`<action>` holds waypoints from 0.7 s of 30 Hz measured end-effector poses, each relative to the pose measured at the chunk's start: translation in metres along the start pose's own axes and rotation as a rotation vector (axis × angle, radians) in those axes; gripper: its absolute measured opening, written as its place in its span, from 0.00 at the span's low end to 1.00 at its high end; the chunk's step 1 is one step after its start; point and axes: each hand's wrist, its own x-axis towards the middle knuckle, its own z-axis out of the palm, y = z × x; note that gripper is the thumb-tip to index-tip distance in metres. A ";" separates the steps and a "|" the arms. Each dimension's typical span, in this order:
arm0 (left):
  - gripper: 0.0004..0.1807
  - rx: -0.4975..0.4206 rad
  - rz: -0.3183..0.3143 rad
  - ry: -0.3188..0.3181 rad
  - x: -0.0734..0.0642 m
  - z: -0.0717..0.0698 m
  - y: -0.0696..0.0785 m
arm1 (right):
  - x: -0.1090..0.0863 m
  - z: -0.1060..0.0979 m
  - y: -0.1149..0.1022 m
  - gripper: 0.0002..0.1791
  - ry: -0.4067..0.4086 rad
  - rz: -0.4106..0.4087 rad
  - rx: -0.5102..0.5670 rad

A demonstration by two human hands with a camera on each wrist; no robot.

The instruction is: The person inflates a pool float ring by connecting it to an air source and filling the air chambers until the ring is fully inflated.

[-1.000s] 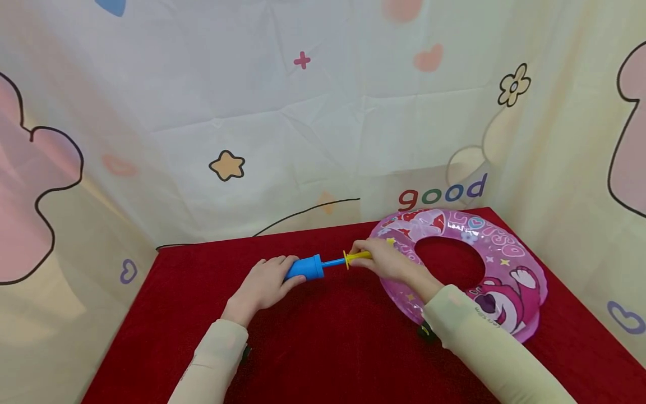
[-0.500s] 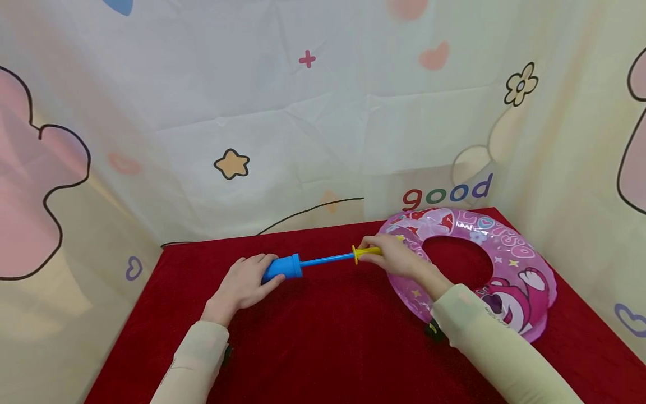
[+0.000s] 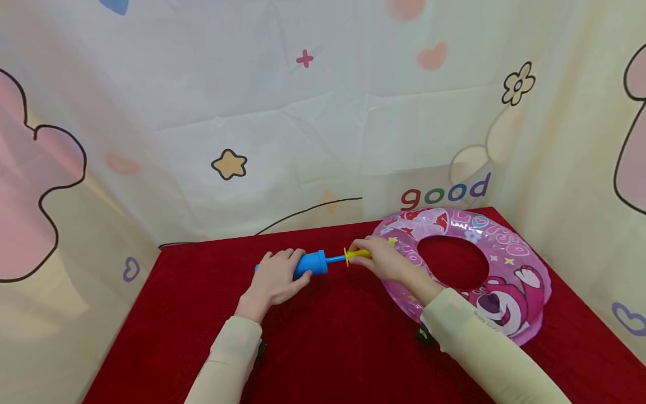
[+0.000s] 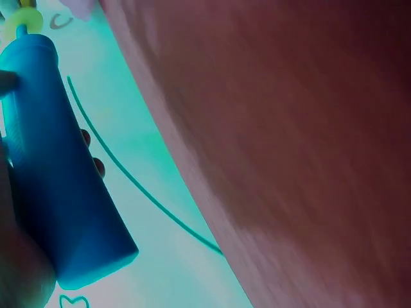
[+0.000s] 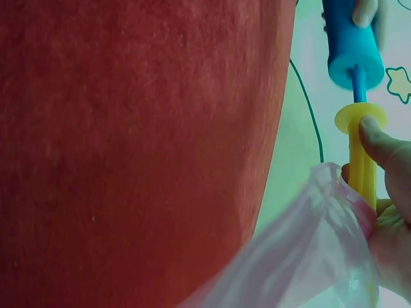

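Observation:
In the head view my left hand (image 3: 272, 279) grips the blue barrel (image 3: 312, 263) of a hand pump over the middle of the table. A short length of blue rod shows between the barrel and the yellow end piece (image 3: 359, 255). My right hand (image 3: 383, 259) pinches that piece beside the pink swim ring (image 3: 510, 247). Seen from the right wrist, my thumb lies along the yellow piece (image 5: 363, 160) below its round flange, and the ring's clear pink plastic (image 5: 314, 237) bunches up against it. The left wrist view shows the whole barrel (image 4: 61, 167), with fingertips behind it.
A red cloth (image 3: 323, 348) covers the table. The inflated swim ring takes up its right side, back to the far edge. A patterned curtain (image 3: 282, 123) hangs behind the table and along both sides.
My left hand drew the barrel left, baring more rod, then pushed it back right, so the rod is short again. My right hand keeps its grip on the yellow piece, with only slight movement.

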 end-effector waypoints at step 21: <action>0.28 0.011 -0.021 0.041 -0.012 -0.012 -0.024 | 0.001 -0.013 0.004 0.12 -0.051 0.020 0.013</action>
